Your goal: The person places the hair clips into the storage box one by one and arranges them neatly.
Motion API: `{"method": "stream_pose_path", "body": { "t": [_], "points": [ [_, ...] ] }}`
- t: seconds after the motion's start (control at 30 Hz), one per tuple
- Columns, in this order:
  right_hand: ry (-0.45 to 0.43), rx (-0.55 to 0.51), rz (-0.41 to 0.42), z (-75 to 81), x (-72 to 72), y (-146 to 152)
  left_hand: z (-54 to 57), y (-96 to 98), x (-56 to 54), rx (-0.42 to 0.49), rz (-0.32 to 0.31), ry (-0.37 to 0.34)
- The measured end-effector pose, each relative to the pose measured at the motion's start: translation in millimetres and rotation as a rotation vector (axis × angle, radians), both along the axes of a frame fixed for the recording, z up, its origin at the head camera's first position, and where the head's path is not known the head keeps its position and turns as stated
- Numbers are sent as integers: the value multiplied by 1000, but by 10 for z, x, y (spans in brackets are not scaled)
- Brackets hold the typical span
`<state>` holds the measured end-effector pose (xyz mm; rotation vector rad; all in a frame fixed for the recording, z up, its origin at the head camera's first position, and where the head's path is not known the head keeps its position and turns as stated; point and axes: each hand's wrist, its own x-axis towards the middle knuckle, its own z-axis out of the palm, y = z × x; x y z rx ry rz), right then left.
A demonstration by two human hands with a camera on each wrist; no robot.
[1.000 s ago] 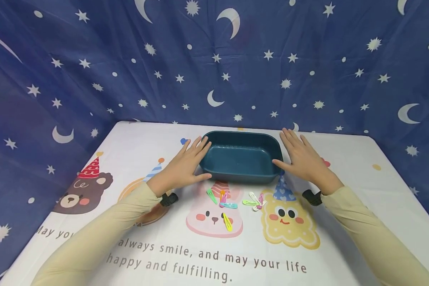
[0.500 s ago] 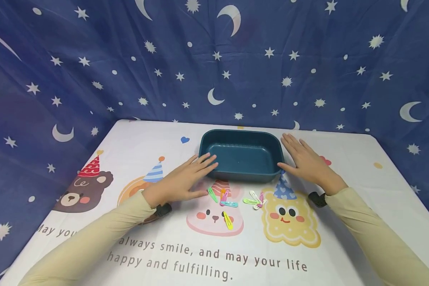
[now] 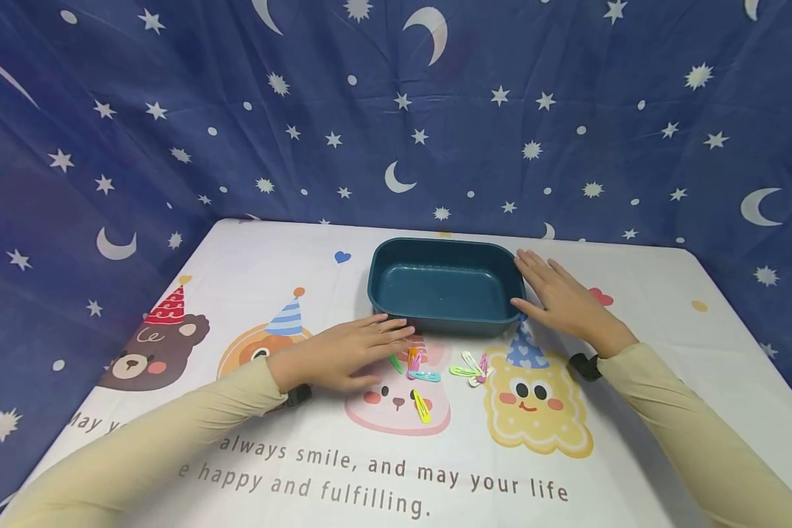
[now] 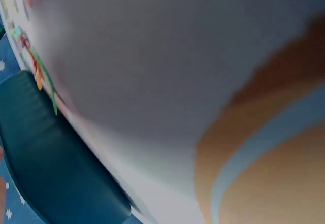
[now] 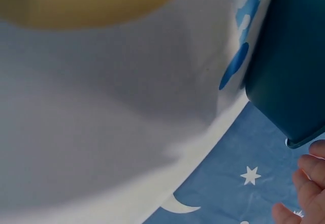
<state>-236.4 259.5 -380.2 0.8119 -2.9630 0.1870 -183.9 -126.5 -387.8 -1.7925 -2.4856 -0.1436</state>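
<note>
A dark teal rectangular box (image 3: 449, 325) with rounded corners stands near the table's far edge. My left hand (image 3: 343, 353), fingers spread, is just in front of the box's near left corner and partly hides a green hair clip (image 3: 395, 363). Beside that clip lie blue (image 3: 425, 376) and pink ones, with a yellow clip (image 3: 421, 407) nearer me. White and lime clips (image 3: 463, 372) form a second cluster to the right. My right hand (image 3: 564, 302) is at the box's right side, thumb and fingertips at its rim; contact is unclear. Neither hand holds anything.
A white tablecloth (image 3: 501, 484) with printed cartoon figures and lettering covers the table. Behind it hangs a blue curtain (image 3: 343, 117) with moons and stars. The box also shows in the left wrist view, beside an orange clip (image 4: 38, 76).
My left hand has come off the box's left side and moved toward me, over to the green hair clip. The right hand has stayed almost in place beside the box.
</note>
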Motion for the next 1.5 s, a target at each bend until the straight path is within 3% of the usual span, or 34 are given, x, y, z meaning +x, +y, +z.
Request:
{"method": "stream_pose_path", "body": {
  "t": [0.23,0.7,1.13,1.27,1.5],
  "points": [
    [-8,22,3,-67,-11,-12,-34,33,20,-38,-53,-1],
    [-53,8,12,-50,2,-39,-25,54,-91,-226,27,-54],
    [-79,-87,-81,22,-45,-12,-27,141,-196,-199,75,-74],
    [-163,-182,-131,46,-47,-11,-9,159,-213,-179,90,-82],
    [-329,-526,-196,60,-94,18,15,178,-250,-166,131,-155]
  ]
}}
